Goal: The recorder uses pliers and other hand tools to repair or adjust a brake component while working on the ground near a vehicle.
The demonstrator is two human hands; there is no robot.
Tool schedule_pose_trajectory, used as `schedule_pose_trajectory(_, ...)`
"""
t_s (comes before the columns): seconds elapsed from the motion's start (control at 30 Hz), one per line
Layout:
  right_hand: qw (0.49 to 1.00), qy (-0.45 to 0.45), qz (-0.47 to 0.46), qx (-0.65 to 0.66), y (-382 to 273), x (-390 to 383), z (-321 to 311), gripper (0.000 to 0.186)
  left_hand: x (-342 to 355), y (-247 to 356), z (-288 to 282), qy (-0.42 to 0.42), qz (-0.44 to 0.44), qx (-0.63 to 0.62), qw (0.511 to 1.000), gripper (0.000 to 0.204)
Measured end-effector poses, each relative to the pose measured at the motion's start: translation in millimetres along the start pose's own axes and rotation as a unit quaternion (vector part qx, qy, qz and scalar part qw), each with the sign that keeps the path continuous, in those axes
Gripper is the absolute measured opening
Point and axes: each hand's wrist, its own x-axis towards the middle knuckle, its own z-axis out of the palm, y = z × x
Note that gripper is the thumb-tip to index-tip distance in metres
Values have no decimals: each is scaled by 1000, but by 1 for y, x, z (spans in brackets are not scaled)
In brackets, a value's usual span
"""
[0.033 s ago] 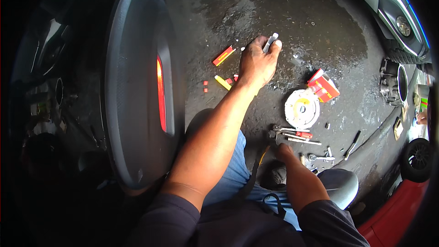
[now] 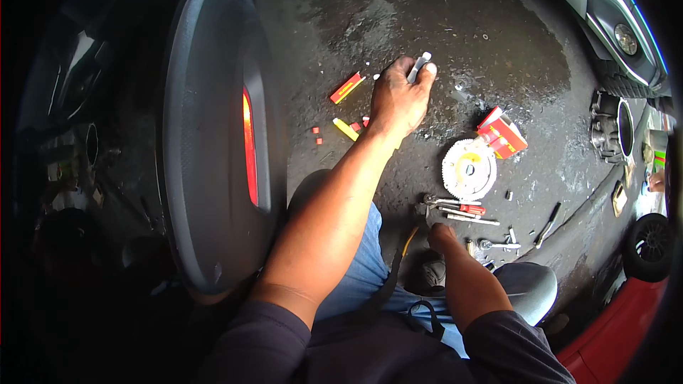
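Observation:
Out over the wet floor, my left hand [image 2: 400, 94] is closed around a small grey tube [image 2: 419, 67] with a white cap, the thumb pressed along its side. Lower down, near my knees, is my right hand [image 2: 440, 236]; its fingers are dark and mostly hidden, so what they hold, if anything, cannot be told. Just beyond it lie a red-handled screwdriver [image 2: 472, 209], a ratchet [image 2: 486, 244] and other metal tools. A toothed metal ring gear or flywheel [image 2: 469, 169] lies flat past these tools. Touching its far edge is an opened red and yellow box [image 2: 504, 135].
A dark car panel with a red reflector [image 2: 250, 146] stands close on my left. Left of my hand lie a red and yellow carton [image 2: 346, 88], a yellow strip [image 2: 346, 129] and red scraps. At right are a metal housing [image 2: 613, 128], a wheel [image 2: 649, 247] and a car bumper [image 2: 605, 21].

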Motion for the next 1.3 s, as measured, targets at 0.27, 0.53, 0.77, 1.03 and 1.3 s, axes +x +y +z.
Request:
schedule_pose_trajectory(0.27, 948, -82, -177, 251, -57, -50, -131, 23, 9, -8, -15, 70, -10, -102, 992, 24)
schedule_pose_trajectory(0.53, 796, 123, -275, 524, -64, -115, -236, 42, -35, 11, 19, -99, -58, -258, 959, 13)
schedule_pose_trajectory(0.77, 745, 213, -285, 564, -118, -74, -195, 72, -61, 16, 42, -96, -131, -287, 944, 11)
schedule_pose_trajectory(1.03, 731, 1, -244, 637, -103, -91, -230, 62, -40, 6, 20, -111, 35, 17, 993, 26)
schedule_pose_trajectory(1.3, 852, 353, -187, 337, -78, -66, -225, 32, -6, -2, -10, -50, -51, 248, 966, 31)
